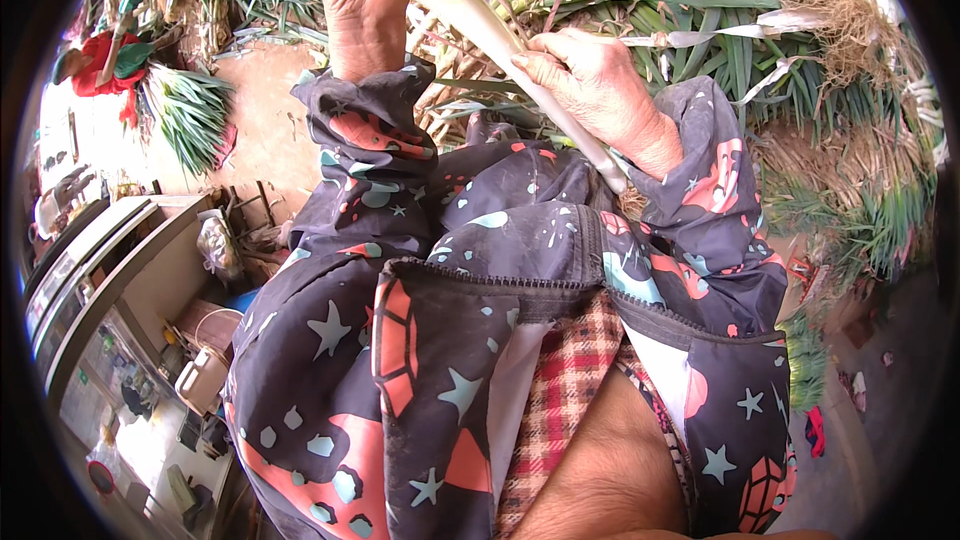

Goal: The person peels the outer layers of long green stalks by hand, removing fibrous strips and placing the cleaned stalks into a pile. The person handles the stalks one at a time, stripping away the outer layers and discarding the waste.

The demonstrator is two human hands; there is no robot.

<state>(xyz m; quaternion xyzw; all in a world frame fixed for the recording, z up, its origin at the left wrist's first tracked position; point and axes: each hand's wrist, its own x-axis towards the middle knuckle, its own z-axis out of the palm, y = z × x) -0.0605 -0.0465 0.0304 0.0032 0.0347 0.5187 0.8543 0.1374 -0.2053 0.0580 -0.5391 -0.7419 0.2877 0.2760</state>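
A long green onion [480,22] with a thick white stalk slants across the upper middle, its root end low over my lap. Near the top edge, my left hand [364,7] is closed around its upper part; the fingertips are partly cut off by the frame. My right hand [600,86] pinches the stalk farther down between thumb and fingers. Fine roots [632,202] show at the lower end, beside my right sleeve. Beyond both hands lies a heap of green onions [675,52] with green leaves and brown dry roots.
Another person in red [112,64] is at the upper left, by a bundle of green onions [191,116]. More piles [874,217] lie at the right. A pale cabinet or counter [161,240] and a plastic container [202,381] stand at the lower left.
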